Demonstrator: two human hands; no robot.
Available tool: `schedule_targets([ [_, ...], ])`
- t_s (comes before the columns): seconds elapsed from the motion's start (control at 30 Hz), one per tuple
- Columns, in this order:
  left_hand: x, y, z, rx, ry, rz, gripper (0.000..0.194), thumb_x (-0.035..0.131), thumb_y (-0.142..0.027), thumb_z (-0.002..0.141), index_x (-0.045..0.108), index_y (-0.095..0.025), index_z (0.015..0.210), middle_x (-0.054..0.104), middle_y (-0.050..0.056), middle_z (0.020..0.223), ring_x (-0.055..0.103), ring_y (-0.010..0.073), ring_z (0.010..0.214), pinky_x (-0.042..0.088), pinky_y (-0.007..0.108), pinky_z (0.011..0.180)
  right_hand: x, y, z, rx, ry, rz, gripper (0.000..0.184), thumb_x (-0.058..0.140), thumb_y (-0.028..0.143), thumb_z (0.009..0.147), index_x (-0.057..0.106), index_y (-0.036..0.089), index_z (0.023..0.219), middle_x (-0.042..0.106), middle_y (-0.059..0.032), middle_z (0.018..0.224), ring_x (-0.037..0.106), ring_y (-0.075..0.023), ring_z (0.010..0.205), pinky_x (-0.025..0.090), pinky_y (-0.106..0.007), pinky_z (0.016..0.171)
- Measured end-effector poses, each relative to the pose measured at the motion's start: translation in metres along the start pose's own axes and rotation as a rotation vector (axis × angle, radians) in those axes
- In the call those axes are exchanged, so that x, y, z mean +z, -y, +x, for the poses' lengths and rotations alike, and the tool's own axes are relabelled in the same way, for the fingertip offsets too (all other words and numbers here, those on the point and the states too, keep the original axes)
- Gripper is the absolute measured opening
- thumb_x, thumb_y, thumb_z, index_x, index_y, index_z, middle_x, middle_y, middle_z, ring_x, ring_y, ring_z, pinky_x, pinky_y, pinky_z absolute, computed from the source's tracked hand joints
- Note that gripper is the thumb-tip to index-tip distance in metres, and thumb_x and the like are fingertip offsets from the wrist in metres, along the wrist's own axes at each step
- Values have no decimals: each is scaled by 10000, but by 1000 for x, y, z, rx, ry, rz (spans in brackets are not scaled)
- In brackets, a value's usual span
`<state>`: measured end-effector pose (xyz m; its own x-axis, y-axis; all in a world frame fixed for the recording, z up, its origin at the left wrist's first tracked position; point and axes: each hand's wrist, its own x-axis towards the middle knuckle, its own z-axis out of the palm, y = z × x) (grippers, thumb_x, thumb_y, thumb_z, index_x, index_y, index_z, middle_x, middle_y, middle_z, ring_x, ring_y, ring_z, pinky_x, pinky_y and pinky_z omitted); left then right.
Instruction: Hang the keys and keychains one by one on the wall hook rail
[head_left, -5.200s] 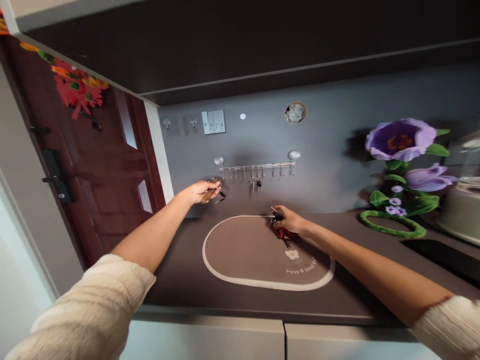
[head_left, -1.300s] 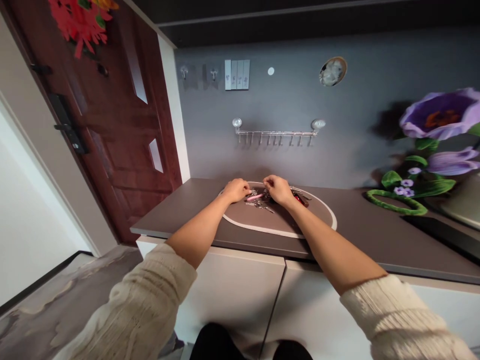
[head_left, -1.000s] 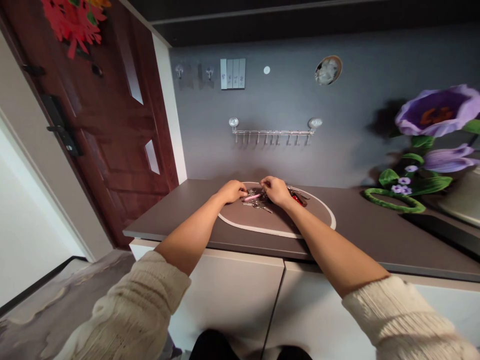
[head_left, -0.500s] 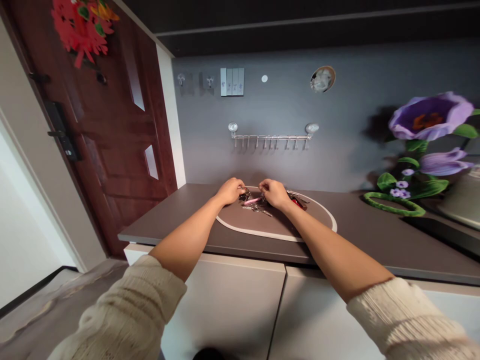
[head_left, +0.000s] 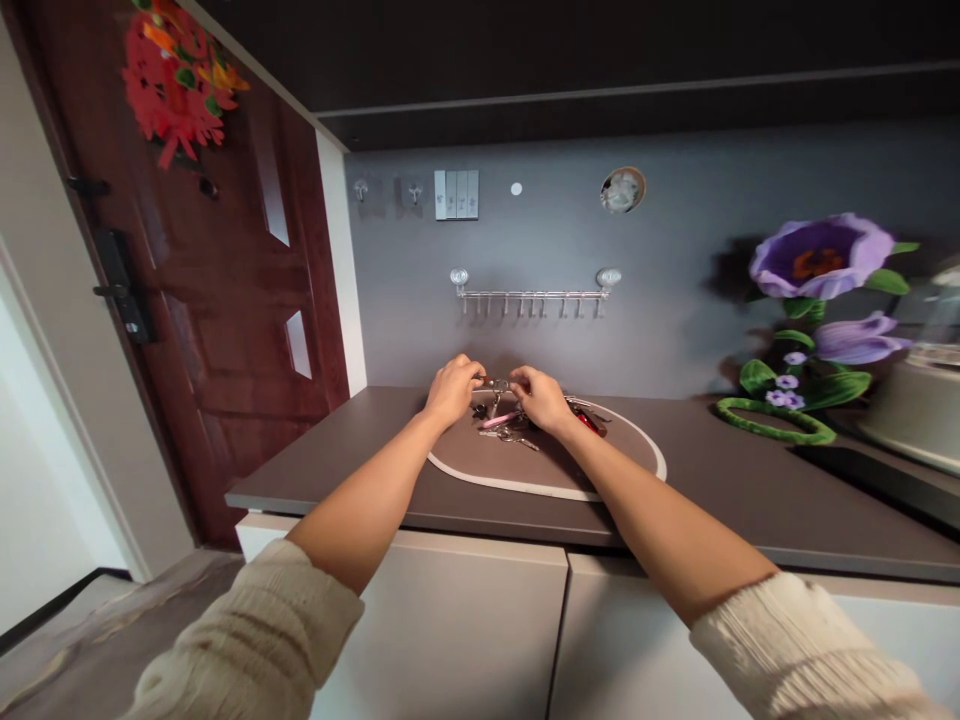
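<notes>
My left hand [head_left: 452,390] and my right hand [head_left: 538,398] meet over an oval brown mat [head_left: 592,470] on a dark countertop. Between their pinched fingertips they hold a small key ring [head_left: 499,386], lifted slightly above the mat. A heap of keys [head_left: 504,428] with a pink tag lies beneath it. A red-tagged key bunch [head_left: 589,420] rests just right of my right hand. On the wall above hangs a chrome hook rail [head_left: 531,294] with nothing on its hooks.
A dark red door [head_left: 217,280] with a black handle stands at the left. Purple fabric flowers [head_left: 817,300] and a green ring sit at the right end of the countertop [head_left: 360,450], beside a grey pot. White cabinet doors lie below.
Both hands have risen a little off the mat, lifting a key ring between them. Five seconds ago keys hung on the rail; now its hooks are bare.
</notes>
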<state>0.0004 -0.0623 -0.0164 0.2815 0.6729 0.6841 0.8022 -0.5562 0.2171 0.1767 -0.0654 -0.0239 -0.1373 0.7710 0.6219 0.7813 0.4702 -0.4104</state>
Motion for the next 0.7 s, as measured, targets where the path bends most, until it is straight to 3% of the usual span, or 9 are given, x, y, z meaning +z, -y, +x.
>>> schedule_targets([
  [0.23, -2, -2, 0, 30, -109, 48, 155, 491, -177, 815, 621, -225, 886, 531, 33, 875, 511, 150, 839, 382, 260, 756, -5, 8, -1, -129, -40, 50, 243, 454, 182, 805, 582, 163, 1011, 599, -62, 886, 525, -144, 804, 398, -281, 769],
  [0.47, -4, -5, -1, 41, -138, 61, 172, 481, -173, 819, 629, -224, 892, 536, 33, 871, 514, 147, 824, 385, 258, 755, -7, 16, -5, -161, -4, 87, 209, 475, 301, 817, 627, 166, 865, 579, -53, 843, 513, -134, 762, 392, -269, 753],
  [0.7, -5, -5, 0, 55, -157, 54, 174, 490, -170, 815, 635, -222, 896, 539, 33, 870, 513, 143, 829, 389, 256, 762, -4, 13, -4, -187, 41, 87, 148, 517, 266, 772, 628, 168, 766, 580, -41, 798, 516, -127, 728, 390, -258, 715],
])
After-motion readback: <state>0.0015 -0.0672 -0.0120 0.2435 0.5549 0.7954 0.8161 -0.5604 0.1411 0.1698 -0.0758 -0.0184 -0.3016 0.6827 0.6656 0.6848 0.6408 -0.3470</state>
